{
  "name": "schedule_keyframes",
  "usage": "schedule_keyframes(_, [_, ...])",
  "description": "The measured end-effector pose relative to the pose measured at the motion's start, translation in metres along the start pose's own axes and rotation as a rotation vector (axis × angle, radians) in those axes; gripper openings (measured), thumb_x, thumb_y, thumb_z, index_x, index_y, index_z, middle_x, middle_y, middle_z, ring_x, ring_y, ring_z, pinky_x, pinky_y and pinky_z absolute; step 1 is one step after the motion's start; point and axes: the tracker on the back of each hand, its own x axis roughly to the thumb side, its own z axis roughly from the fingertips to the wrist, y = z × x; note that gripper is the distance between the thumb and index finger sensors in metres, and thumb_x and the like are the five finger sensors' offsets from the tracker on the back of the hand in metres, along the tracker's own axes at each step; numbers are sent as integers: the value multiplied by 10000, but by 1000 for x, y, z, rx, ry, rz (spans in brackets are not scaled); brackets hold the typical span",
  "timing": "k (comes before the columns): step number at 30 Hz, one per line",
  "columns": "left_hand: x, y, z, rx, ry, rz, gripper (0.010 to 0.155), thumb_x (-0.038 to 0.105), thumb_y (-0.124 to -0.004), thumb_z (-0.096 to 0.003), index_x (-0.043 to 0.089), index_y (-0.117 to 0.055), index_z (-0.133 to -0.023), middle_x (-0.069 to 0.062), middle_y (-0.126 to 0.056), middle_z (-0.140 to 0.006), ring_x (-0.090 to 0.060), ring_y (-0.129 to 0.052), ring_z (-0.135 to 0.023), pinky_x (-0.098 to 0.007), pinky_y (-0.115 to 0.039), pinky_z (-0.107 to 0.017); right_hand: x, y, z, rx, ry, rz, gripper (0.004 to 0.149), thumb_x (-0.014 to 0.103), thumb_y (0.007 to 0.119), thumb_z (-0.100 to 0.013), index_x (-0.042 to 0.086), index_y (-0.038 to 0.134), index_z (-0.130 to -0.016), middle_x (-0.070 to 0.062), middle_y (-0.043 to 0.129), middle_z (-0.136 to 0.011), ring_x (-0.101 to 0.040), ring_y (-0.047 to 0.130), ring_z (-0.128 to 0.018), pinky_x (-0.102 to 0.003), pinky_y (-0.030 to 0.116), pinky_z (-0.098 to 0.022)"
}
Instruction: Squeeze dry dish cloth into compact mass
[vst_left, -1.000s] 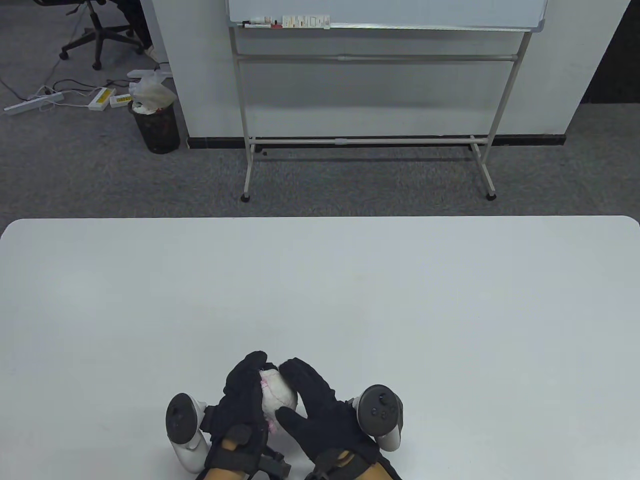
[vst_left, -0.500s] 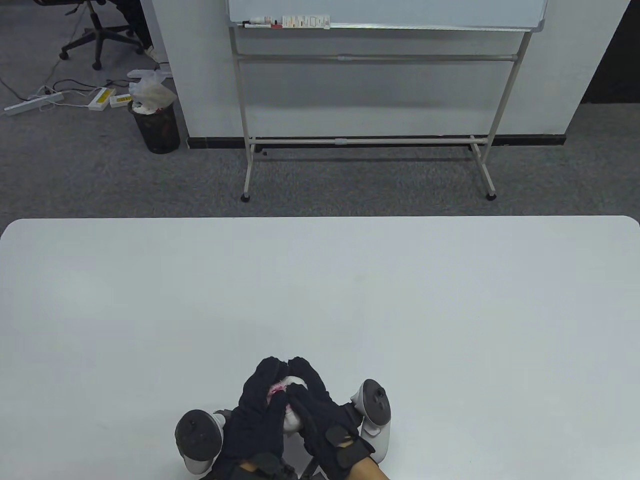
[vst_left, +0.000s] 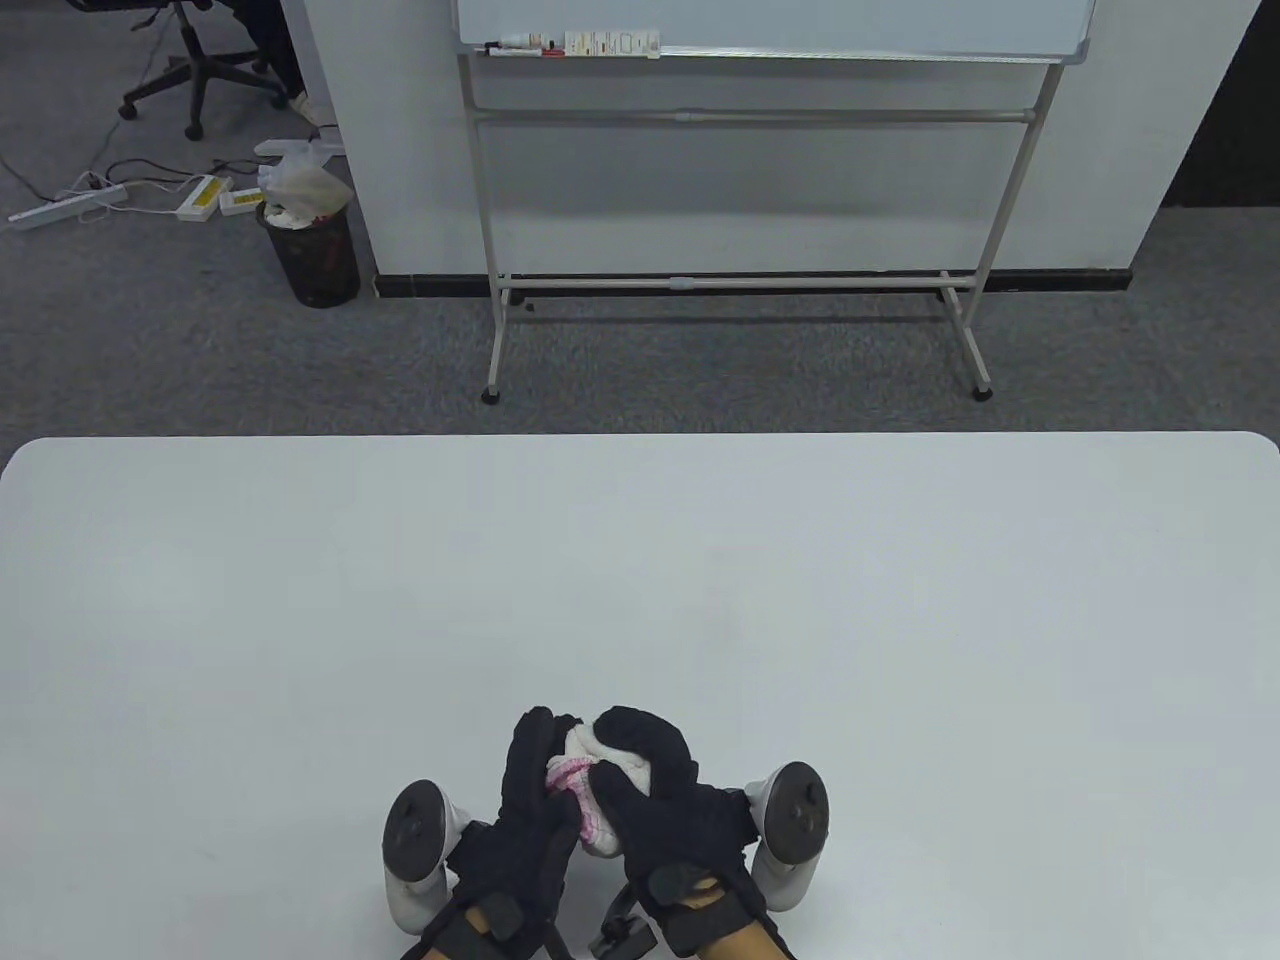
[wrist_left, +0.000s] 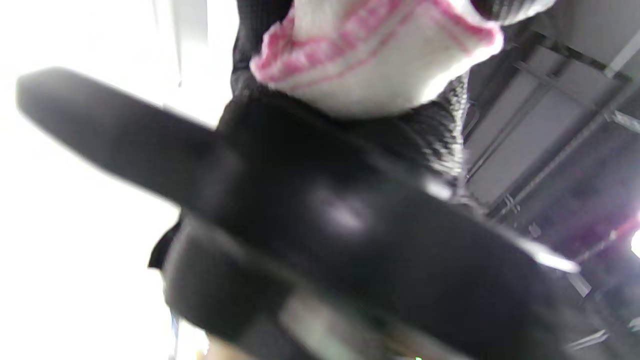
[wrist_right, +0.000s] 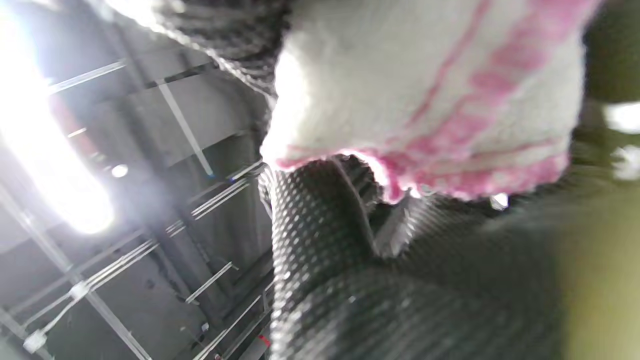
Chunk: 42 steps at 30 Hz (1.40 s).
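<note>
Near the desk (vst_left: 640, 560) front edge, the left hand (vst_left: 530, 810) and right hand (vst_left: 665, 800) both grip the dish cloth (vst_left: 590, 790), which is bunched between them mid-squeeze; the next move likely calls for tucking in the protruding pink-striped edge.

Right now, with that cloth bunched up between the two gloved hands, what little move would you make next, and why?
Probably tuck the loose pink-striped edge inward, then press again. The white dish cloth with pink stripes sits between the left hand and right hand, but a frilled edge shows outside the grip.
</note>
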Motion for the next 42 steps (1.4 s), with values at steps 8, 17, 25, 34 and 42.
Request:
schedule_keyframes(8, [-7,-2,0,42,-50,356,883,741,-452,-602,290,228,-938,-211,153,-1039,-613,-166,-969,-703,-352,-704,0,15,4,253,-106,350,545,398,785,-524,201,577,-988,-194,440,-1032,-481,573,-946,-627,513,-682])
schedule_keyframes(17, [1,22,15,345,-49,82,484,614,-493,-615,295,-425,-971,-68,-483,-984,-291,-717,-837,-484,-709,-607,-3,32,12,284,-141,407,573,462,678,-538,216,523,-1032,-117,363,-1095,-424,317,-1037,-653,189,-715])
schedule_keyframes(25, [13,34,17,441,-106,-76,431,571,-547,-610,246,-566,-892,-11,-726,-790,-182,-898,-608,-384,-850,-429,-11,35,15,243,-57,252,721,515,703,-528,198,347,-1068,-152,282,-1089,-457,424,-1004,-666,364,-702])
schedule_keyframes(34, [26,34,27,568,-226,-208,467,497,-492,-614,273,-364,-1004,-27,-532,-964,-247,-775,-819,-444,-760,-602,-41,48,22,302,302,-394,826,622,582,-555,228,47,-1045,-137,-41,-1077,-494,83,-1014,-625,231,-703])
schedule_keyframes(42, [22,25,18,436,-228,-165,581,527,-522,-601,290,-301,-1083,-68,-140,-1146,-395,-256,-1054,-601,-327,-745,-33,40,16,256,212,-284,799,634,526,-553,262,10,-1037,-37,-133,-1062,-341,-124,-1003,-554,62,-695])
